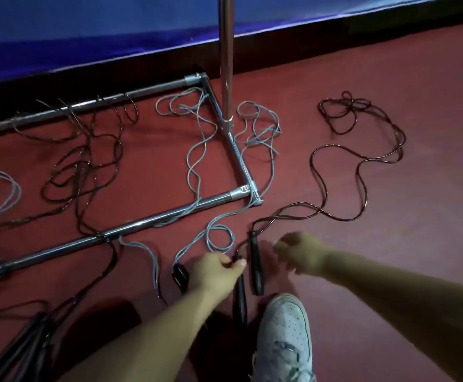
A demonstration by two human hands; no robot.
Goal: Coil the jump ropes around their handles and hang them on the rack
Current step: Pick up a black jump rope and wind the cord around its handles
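black handle [239, 292] lies under the left hand [216, 274] fingers [240, 262].

2 hands [216, 271], 1 shoe [284, 334], 1 rack [147, 220] (ropes tangled, uncountable)

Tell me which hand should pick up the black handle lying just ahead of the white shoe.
Right. The right hand hovers beside that black handle holding nothing, while the left hand already pinches the other handle.
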